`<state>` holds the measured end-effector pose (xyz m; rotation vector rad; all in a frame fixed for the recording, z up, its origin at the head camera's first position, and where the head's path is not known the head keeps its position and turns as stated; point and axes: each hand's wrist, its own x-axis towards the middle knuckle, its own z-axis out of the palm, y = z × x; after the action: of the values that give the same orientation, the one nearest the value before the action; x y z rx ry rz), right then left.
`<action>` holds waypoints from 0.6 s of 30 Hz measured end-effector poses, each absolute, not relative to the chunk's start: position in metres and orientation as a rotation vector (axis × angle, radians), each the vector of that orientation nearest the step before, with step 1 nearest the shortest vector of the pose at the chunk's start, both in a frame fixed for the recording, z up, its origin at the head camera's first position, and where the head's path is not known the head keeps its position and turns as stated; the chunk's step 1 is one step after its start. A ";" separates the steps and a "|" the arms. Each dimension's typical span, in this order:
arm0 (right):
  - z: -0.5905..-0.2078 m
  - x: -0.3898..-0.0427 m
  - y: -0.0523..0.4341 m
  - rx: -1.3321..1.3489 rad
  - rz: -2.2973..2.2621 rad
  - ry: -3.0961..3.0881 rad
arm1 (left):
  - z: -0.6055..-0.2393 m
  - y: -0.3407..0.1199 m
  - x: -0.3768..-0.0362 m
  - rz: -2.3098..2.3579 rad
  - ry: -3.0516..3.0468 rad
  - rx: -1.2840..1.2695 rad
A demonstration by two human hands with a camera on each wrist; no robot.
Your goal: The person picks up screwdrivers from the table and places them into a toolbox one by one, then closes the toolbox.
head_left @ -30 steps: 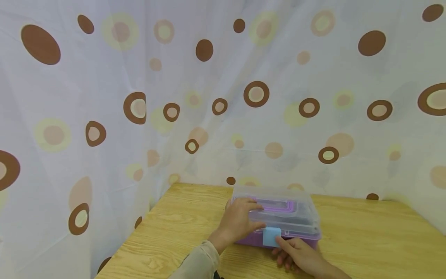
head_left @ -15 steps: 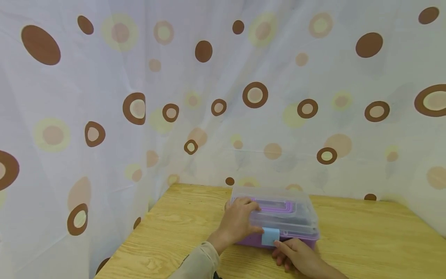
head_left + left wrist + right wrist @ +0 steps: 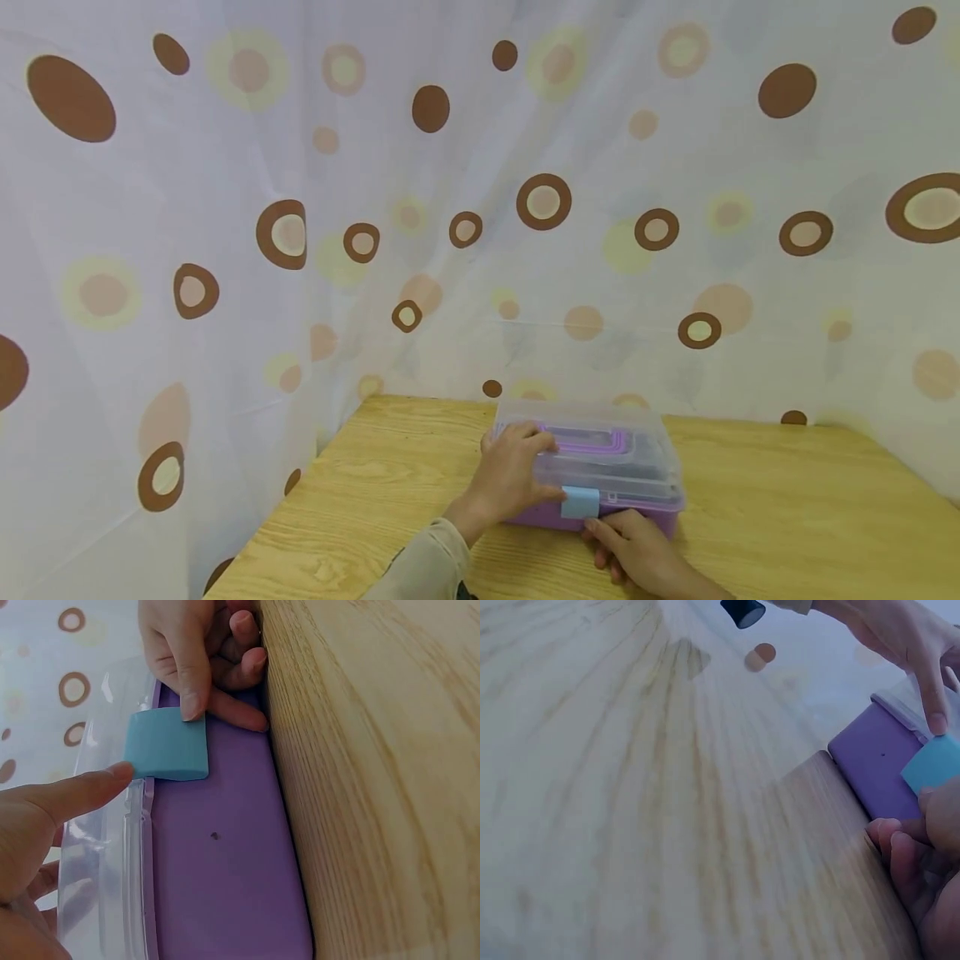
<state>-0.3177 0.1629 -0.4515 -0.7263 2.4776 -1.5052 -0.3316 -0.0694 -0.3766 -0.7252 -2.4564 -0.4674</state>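
A storage box (image 3: 648,523) with a purple base and a clear lid (image 3: 645,467) sits on the wooden table, its lid down. At the middle of its front is a light blue latch (image 3: 166,746). My left hand (image 3: 506,471) holds the lid's left part, fingers curved over it and the thumb tip on the latch's upper left edge. My right hand (image 3: 637,546) has its thumb on the latch's lower right corner, the index finger lying against the purple front below, so the latch edge is pinched there. The other right fingers are loosely curled near the tabletop.
A purple carrying handle (image 3: 618,442) lies flat in the lid. The wood-grain table (image 3: 787,492) extends to both sides of the box. Behind and at the left hangs a white curtain (image 3: 465,125) with brown and yellow circles. A dark cylindrical thing (image 3: 744,611) shows by the left sleeve.
The latch's lower edge has risen and it looks shorter from above. My right thumb has slid slightly down and left at its corner. The left hand keeps its hold.
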 end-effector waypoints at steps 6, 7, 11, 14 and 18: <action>-0.449 -0.317 0.160 -0.684 -1.513 2.461 | -0.377 -0.072 -0.331 -0.462 -2.455 -0.722; -0.449 -0.316 0.160 -0.683 -1.512 2.454 | -0.377 -0.073 -0.331 -0.464 -2.458 -0.722; -0.447 -0.316 0.158 -0.714 -1.500 2.413 | -0.378 -0.075 -0.330 -0.463 -2.457 -0.721; -0.444 -0.317 0.157 -0.753 -1.466 2.394 | -0.379 -0.077 -0.330 -0.440 -2.458 -0.712; -0.436 -0.315 0.159 -0.817 -1.380 2.402 | -0.379 -0.078 -0.329 -0.416 -2.474 -0.706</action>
<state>-0.3152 0.1595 -0.4362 -0.8175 2.4018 -1.3795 -0.3289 -0.0781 -0.3794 -0.7065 -2.4739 -0.4164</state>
